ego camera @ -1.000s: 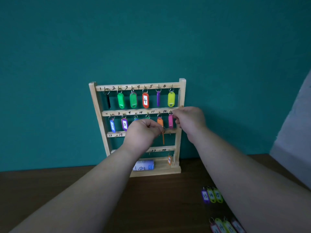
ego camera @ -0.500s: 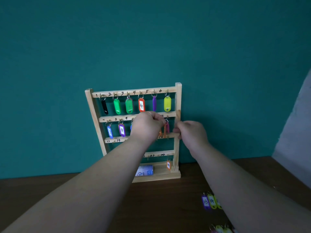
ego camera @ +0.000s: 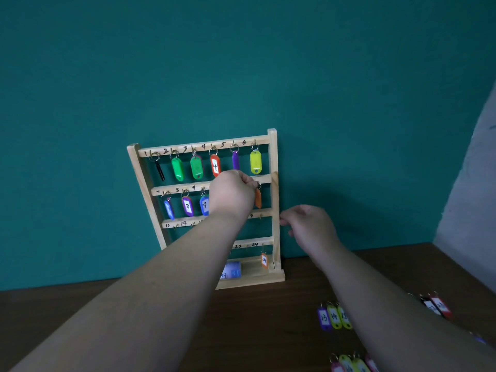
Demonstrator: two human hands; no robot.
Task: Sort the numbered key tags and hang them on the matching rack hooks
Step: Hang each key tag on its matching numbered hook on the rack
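SETTING: plain indoor tabletop station, room type unclear | 12 o'clock: bare teal wall (ego camera: 349, 76) as backdrop, small wooden key rack (ego camera: 273, 157) with hand-numbered hooks stands before it | 6 o'clock: dark wooden table (ego camera: 268, 323) | 3 o'clock: pale grey surface (ego camera: 469, 183) | 5 o'clock: loose numbered tags (ego camera: 334, 316) in rows

The rack (ego camera: 273, 157) stands on the table (ego camera: 255, 331) against the wall (ego camera: 241, 63); loose tags (ego camera: 334, 316) lie on the table to its right.
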